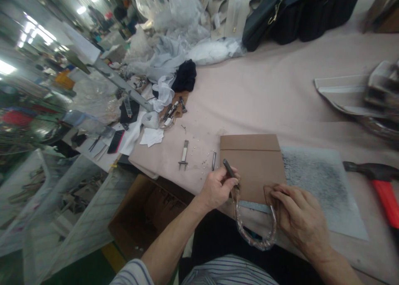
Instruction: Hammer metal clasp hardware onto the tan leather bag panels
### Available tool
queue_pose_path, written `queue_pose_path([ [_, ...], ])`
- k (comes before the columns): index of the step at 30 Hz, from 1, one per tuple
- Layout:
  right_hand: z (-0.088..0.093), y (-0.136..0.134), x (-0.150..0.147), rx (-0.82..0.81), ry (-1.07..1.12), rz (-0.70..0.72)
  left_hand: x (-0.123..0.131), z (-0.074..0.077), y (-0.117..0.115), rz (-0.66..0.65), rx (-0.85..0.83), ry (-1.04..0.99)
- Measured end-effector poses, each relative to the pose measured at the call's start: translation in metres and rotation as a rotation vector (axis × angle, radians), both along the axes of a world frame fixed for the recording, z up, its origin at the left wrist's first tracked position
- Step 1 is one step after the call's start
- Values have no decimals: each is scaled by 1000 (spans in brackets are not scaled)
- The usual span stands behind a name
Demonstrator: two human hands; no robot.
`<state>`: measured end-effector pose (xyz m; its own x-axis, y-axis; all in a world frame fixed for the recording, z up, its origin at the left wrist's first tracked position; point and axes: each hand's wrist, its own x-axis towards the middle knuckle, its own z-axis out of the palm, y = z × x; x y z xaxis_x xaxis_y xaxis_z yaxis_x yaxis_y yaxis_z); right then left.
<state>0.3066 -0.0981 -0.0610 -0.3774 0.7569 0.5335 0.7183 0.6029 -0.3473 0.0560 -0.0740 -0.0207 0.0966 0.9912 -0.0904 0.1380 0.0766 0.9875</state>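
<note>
A brown leather-like panel (252, 168) lies flat at the table's near edge. My left hand (217, 188) is closed at its left side, with a short dark metal rod (229, 168) between thumb and fingers. A curved bag handle (256, 244) in clear plastic wrap hangs over the edge in a U shape. One end of it runs up to my left hand, which partly hides it. My right hand (301, 218) pinches the other end at the panel's lower right corner. Its fingers cover the exact contact there.
Under the panel lies a grey, dark-smudged slab (321, 185); a red-handled hammer (378, 172) is at its right. Left of the panel are another metal rod (214, 161) and a pronged tool (183, 155). Black bags (289, 18) and crumpled plastic (174, 14) line the back.
</note>
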Motion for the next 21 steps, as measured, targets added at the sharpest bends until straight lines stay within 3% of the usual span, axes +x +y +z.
queue_pose_path([
  [7,1,0,0,-2,-4,-4,11,-4,-4,46,0,-109],
  [14,-1,0,-1,4,-28,1,16,-11,-4,-12,183,78],
  [21,1,0,-1,23,-7,0,14,-8,-5,-53,224,131],
])
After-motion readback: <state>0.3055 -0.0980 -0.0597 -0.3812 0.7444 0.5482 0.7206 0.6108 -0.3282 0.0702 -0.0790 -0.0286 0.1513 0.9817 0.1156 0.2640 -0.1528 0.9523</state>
